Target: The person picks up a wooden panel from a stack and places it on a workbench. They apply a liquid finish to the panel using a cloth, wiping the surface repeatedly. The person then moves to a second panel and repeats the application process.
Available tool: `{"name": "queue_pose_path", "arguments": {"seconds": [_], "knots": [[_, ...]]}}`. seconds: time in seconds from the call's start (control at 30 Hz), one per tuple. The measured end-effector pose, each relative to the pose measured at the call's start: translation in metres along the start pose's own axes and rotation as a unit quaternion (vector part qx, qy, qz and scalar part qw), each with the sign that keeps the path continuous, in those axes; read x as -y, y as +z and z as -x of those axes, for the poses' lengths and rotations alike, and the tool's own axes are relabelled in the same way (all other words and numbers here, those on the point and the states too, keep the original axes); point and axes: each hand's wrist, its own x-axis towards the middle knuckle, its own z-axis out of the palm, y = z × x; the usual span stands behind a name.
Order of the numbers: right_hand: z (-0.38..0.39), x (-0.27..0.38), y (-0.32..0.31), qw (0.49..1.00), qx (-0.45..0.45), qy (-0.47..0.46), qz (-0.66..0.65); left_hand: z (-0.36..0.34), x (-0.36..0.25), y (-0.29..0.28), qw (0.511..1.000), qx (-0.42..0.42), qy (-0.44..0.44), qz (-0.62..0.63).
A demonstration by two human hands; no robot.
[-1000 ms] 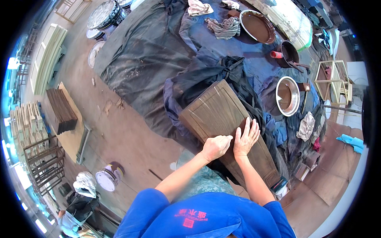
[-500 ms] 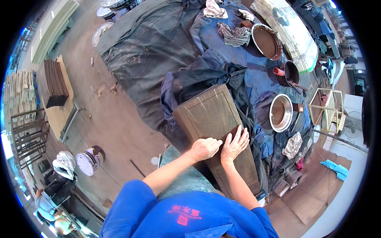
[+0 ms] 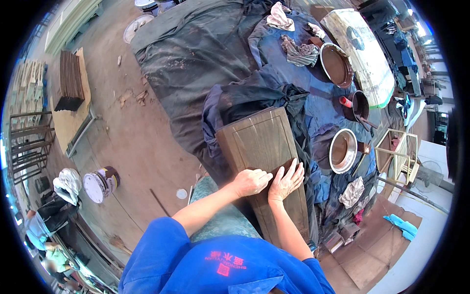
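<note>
A dark brown wooden panel [image 3: 254, 134] with a grooved border lies lengthwise on bunched dark cloths [image 3: 181, 78] in front of me. My left hand [image 3: 252, 182] is closed on the panel's middle, fingers curled; whatever it may hold is hidden. Just to its right, my right hand [image 3: 284, 183] rests on the wood, fingers stretched out and apart. Right of the panel sit a steel bowl [image 3: 342, 150] of brown liquid, a dark pot [image 3: 357, 105] with a red object inside, and farther back a wider basin [image 3: 334, 63] of brown liquid.
Crumpled rags [image 3: 351, 191] lie about the cloths; a long white slab [image 3: 362, 54] stands behind the basins. At left are stacked dark boards [image 3: 69, 78], metal racks [image 3: 29, 142] and a paint bucket [image 3: 100, 185]. People [image 3: 51, 259] are at lower left, a wooden frame [image 3: 396, 152] at right.
The view has shifted, so most surroundings sit differently in the picture. Both my hands stay on the panel in much the same spot, my left closed and my right spread.
</note>
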Motion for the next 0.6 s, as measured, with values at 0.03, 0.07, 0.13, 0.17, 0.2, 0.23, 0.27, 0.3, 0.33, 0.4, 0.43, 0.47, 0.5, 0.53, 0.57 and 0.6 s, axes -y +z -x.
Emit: {"name": "queue_pose_path", "arguments": {"seconds": [0.03,0.07,0.13,0.17,0.2,0.23,0.27,0.3,0.33,0.4,0.43,0.47,0.5,0.53,0.57,0.6], "knots": [[0.0001,0.0001,-0.0001,1.0,0.0,0.001,0.001,0.0004,0.0001,0.0003,1.0,-0.002,0.001,0.0],[0.0001,0.0003,-0.0002,1.0,-0.001,0.001,0.003,0.0008,0.0,0.0008,1.0,-0.005,0.002,0.0],[-0.0001,0.0009,-0.0003,1.0,-0.002,0.002,0.003,0.0011,0.0,0.0018,1.0,-0.012,0.005,-0.001],[-0.0001,0.0012,-0.0006,1.0,-0.002,0.001,0.002,0.0017,0.0,0.0017,1.0,-0.009,0.005,-0.004],[-0.0002,0.0011,-0.0008,1.0,-0.002,0.002,0.002,0.0015,0.0001,0.0016,1.0,-0.006,0.005,-0.006],[-0.0001,0.0008,-0.0006,1.0,-0.002,0.002,0.001,0.0012,0.0001,0.0013,1.0,-0.002,0.005,-0.008],[0.0,0.0004,-0.0002,1.0,-0.002,0.002,0.0,0.001,0.0,0.0009,1.0,-0.002,0.002,-0.005],[-0.0002,0.0,0.0,1.0,-0.003,0.002,-0.001,0.0004,-0.0002,0.0006,1.0,-0.003,0.0,-0.003],[-0.0004,-0.0001,0.0003,1.0,-0.004,0.001,0.001,-0.0002,-0.0004,0.0002,1.0,-0.004,-0.002,-0.001],[-0.0004,-0.0003,0.0015,1.0,-0.006,0.0,0.005,0.0002,-0.0002,0.0005,1.0,-0.006,-0.004,0.001],[-0.0005,-0.0007,0.0021,1.0,-0.005,-0.001,0.007,0.0005,0.0,0.001,1.0,-0.007,-0.005,0.002],[-0.0007,-0.0013,0.0025,1.0,-0.004,-0.001,0.009,0.0007,0.0003,0.0017,1.0,-0.007,-0.005,0.002],[-0.0008,-0.0008,0.0023,1.0,-0.003,-0.002,0.01,0.0006,0.0001,0.0013,1.0,-0.007,-0.005,0.001],[-0.001,-0.0001,0.002,1.0,-0.007,-0.004,0.007,0.0005,0.0001,0.0008,1.0,-0.006,-0.005,0.0],[-0.0015,0.0007,0.0015,1.0,-0.012,-0.005,0.004,0.0002,0.0001,0.0003,1.0,-0.007,-0.003,-0.001],[-0.0018,0.0016,0.0005,1.0,-0.016,-0.006,0.002,-0.0019,-0.0006,-0.0018,1.0,-0.007,-0.001,0.0]]}}
